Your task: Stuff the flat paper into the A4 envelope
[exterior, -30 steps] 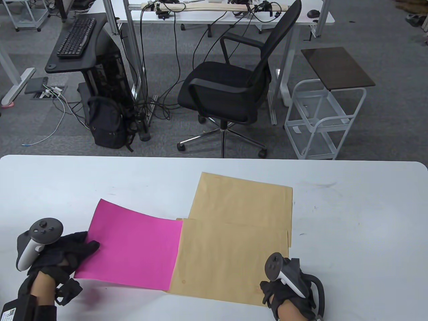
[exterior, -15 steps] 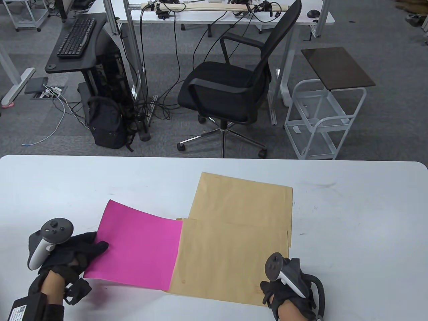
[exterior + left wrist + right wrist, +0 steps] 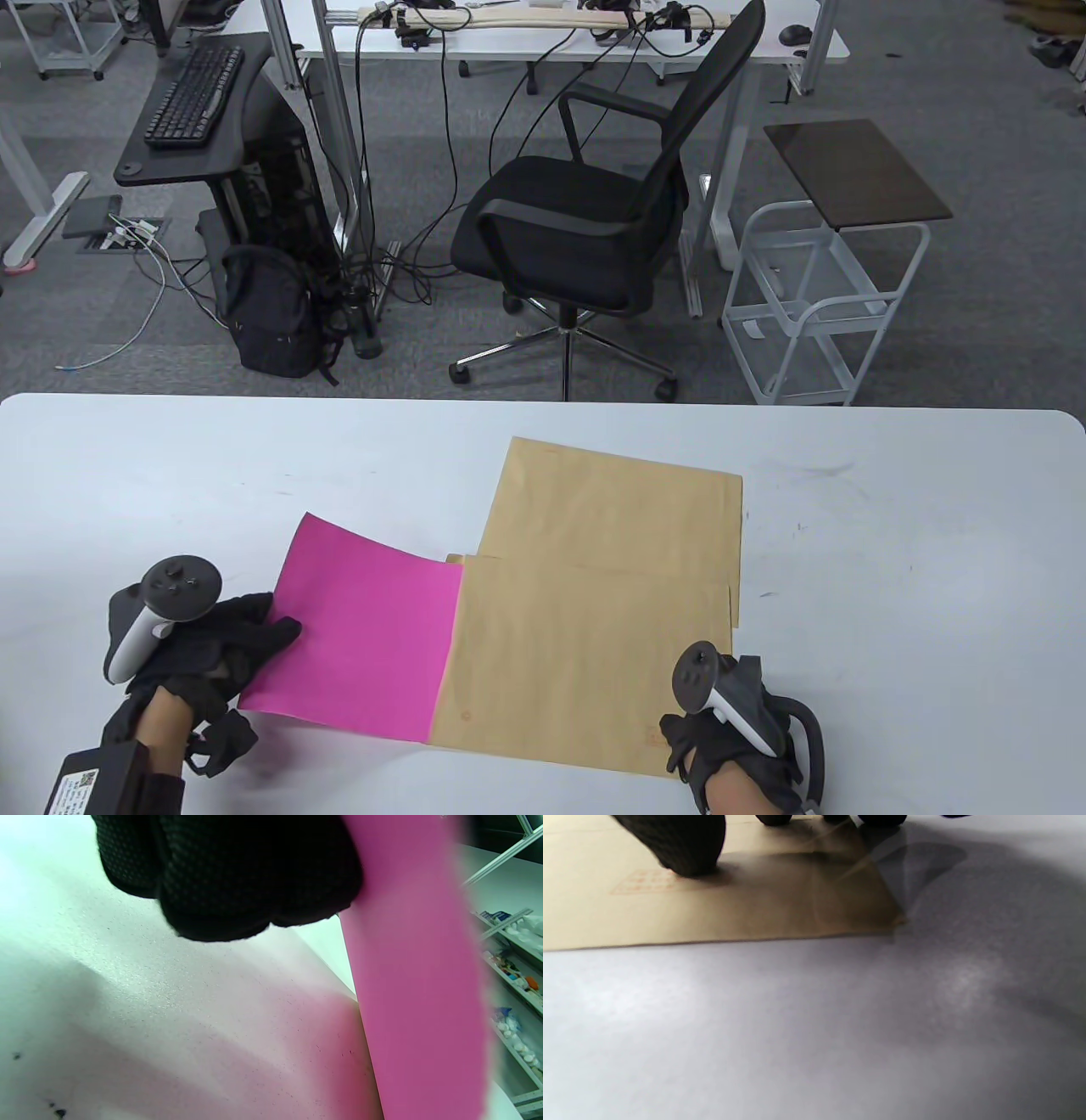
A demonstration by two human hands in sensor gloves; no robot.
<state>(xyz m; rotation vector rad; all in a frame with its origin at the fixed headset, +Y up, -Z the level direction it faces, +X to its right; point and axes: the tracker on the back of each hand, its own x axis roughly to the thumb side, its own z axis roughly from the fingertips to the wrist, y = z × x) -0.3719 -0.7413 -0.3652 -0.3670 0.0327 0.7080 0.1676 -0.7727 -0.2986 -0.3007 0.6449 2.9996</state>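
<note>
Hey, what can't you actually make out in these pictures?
- Paper: its right part is hidden inside the envelope, table view.
- Right hand: its tracker covers the fingers, table view; the wrist view cuts them off at the top.
- Left hand: its grip is blurred in the wrist view.

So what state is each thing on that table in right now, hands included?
pink paper: partly inside the front envelope, its left part sticking out and bowed.
front envelope: flat, open at its left end, overlapping the back envelope.
back envelope: flat, untouched.
left hand: pinches the paper's left edge.
right hand: fingertips press the front envelope's near right corner.
</note>
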